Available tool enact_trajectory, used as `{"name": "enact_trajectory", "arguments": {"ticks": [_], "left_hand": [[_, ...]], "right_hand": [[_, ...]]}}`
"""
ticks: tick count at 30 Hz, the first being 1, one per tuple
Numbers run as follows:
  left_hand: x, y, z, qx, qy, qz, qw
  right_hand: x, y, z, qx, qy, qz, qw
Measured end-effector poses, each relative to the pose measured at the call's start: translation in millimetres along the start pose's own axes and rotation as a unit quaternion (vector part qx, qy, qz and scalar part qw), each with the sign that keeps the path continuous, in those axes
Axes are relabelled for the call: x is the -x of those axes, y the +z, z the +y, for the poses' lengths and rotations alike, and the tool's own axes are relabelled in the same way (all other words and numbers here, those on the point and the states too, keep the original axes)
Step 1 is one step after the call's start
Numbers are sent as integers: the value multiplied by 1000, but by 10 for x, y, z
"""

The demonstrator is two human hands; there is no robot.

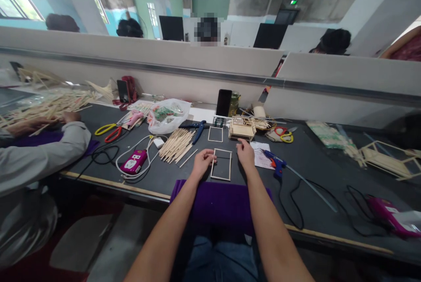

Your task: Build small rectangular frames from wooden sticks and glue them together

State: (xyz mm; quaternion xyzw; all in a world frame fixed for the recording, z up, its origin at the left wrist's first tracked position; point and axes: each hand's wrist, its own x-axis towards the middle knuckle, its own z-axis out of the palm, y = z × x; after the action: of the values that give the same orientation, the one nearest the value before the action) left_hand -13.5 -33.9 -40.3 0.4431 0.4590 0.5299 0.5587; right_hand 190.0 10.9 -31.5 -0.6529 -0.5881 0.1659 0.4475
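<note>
My left hand (204, 162) pinches the upper left side of a rectangular frame of thin wooden sticks (221, 179), which rests on the dark table. To its right, my right hand (246, 155) has its fingers partly stretched out, with nothing visible in them. Just beyond the right fingertips stands a small box-like stick model (241, 132); whether they touch it I cannot tell. A second, smaller stick frame (215, 141) lies flat behind the first. Left of my left hand is a pile of loose wooden sticks (176, 145). A blue glue gun (276, 162) lies to the right, beside a paper sheet (260, 149).
A purple cloth (220, 201) covers the table edge before me. Blue-handled pliers (199, 132), a white plastic bag (169, 115), a magenta cable-wrapped device (134, 162) and scissors (113, 133) lie leftward. A phone (223, 103) stands behind. A co-worker's grey sleeve (70, 146) is at left.
</note>
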Motion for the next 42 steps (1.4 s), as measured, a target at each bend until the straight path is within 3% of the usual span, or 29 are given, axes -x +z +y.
{"name": "enact_trajectory", "arguments": {"ticks": [5,8,11,17,22,42], "left_hand": [[-6,10,-7,3,-3,5,1000],[-6,19,-7,12,9,12,1000],[-5,27,-9,16,31,12,999],[-12,19,-16,3,33,-1,999],[-23,7,-19,-6,31,1,999],[-4,29,22,-1,19,6,1000]], "right_hand": [[292,-3,55,-148,70,13,986],[488,13,33,-259,150,-35,953],[597,35,-17,-302,167,-74,936],[629,56,-88,-236,82,-49,967],[638,60,-130,-215,44,-42,975],[653,33,-206,-220,45,-40,974]]}}
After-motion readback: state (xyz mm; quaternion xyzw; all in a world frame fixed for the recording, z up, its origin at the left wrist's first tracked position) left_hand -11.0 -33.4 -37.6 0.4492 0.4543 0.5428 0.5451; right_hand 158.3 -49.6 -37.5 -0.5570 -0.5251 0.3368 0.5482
